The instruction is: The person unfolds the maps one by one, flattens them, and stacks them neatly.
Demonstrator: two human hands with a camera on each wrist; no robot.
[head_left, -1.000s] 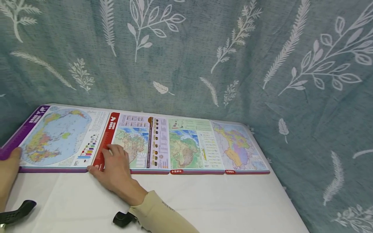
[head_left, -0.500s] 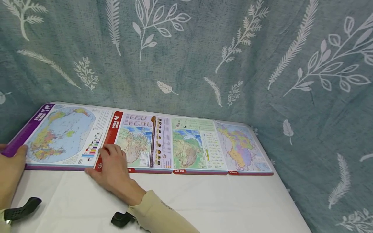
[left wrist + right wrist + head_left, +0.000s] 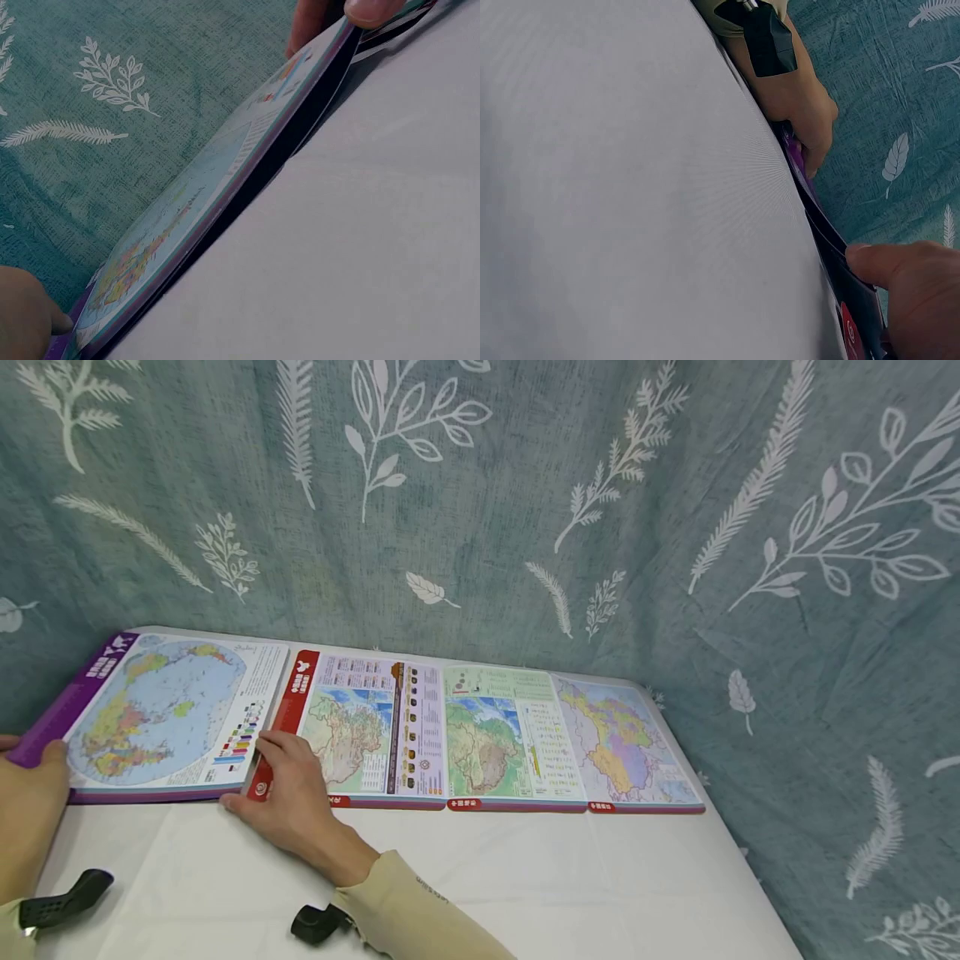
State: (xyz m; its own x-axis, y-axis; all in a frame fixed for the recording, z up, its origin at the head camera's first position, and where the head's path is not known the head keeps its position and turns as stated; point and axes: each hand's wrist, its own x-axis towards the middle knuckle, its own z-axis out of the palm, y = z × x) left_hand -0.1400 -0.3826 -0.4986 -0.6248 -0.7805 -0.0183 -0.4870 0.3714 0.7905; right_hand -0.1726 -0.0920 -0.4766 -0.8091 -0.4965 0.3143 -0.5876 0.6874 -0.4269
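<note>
A world map (image 3: 178, 693) with a purple left strip lies at the far left of a row of map panels in the head view. My left hand (image 3: 30, 814) grips its purple edge, thumb on top. With thumb and fingers, my right hand (image 3: 288, 793) pinches its near right corner, beside the red strip (image 3: 294, 689) of the neighbouring map of China (image 3: 345, 735). In the left wrist view the world map (image 3: 214, 187) slopes, with a dark gap under its near edge. My right thumb (image 3: 862, 259) presses its edge in the right wrist view.
Further right in the same row lie a green relief map (image 3: 480, 743) and a coloured province map (image 3: 622, 735). White cloth (image 3: 525, 885) covers the table in front. A green leaf-patterned curtain (image 3: 480, 527) hangs right behind the maps. Black wrist straps (image 3: 67, 902) sit on both wrists.
The head view has shifted slightly. My right fingers have moved from the red strip onto the world map's right edge, which has come up a little. The left hand keeps its grip.
</note>
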